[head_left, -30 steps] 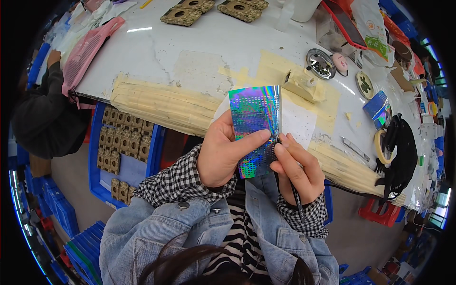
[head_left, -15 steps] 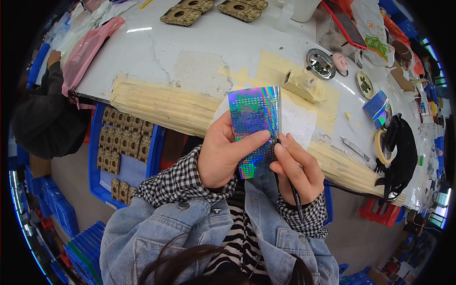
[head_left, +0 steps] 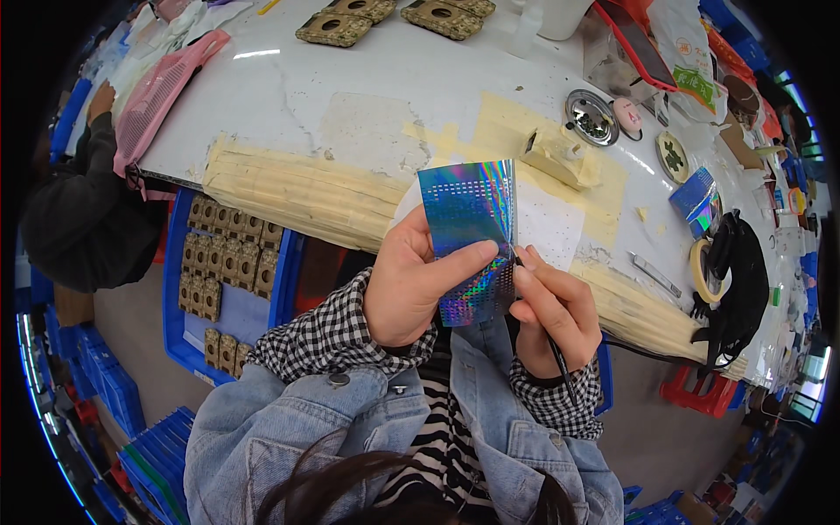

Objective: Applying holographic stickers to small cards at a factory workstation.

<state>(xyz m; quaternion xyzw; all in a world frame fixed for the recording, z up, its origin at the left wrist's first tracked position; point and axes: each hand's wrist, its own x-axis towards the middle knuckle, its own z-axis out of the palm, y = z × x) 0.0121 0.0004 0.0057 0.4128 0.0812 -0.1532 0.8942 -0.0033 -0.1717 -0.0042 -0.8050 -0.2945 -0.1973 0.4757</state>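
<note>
My left hand (head_left: 407, 284) is closed on a shiny holographic sticker sheet (head_left: 468, 201), with the thumb pressed flat across its front. Rows of small marks run over the sheet, which shimmers blue, green and pink. At the sheet's right edge, my right hand (head_left: 560, 315) pinches a slim black pen-like tool (head_left: 560, 366). Its tip meets the sheet close to my left thumb, and its shaft slants down past my palm. Whether it is tweezers or a pen I cannot tell. Behind the sheet lies a white paper (head_left: 549, 223) dotted with tiny specks.
A tape-covered block (head_left: 560, 157), a round metal dish (head_left: 592, 118) and metal tweezers (head_left: 654, 273) lie on the table. Camouflage-patterned cases (head_left: 332, 30) sit at the far side. A blue crate (head_left: 223, 325) of similar cases stands lower left. Another person (head_left: 92, 219) works at left.
The sheet has tilted slightly, so its sheen has shifted toward blue. My right hand has moved a little to the right and the black tool's lower end has swung right.
</note>
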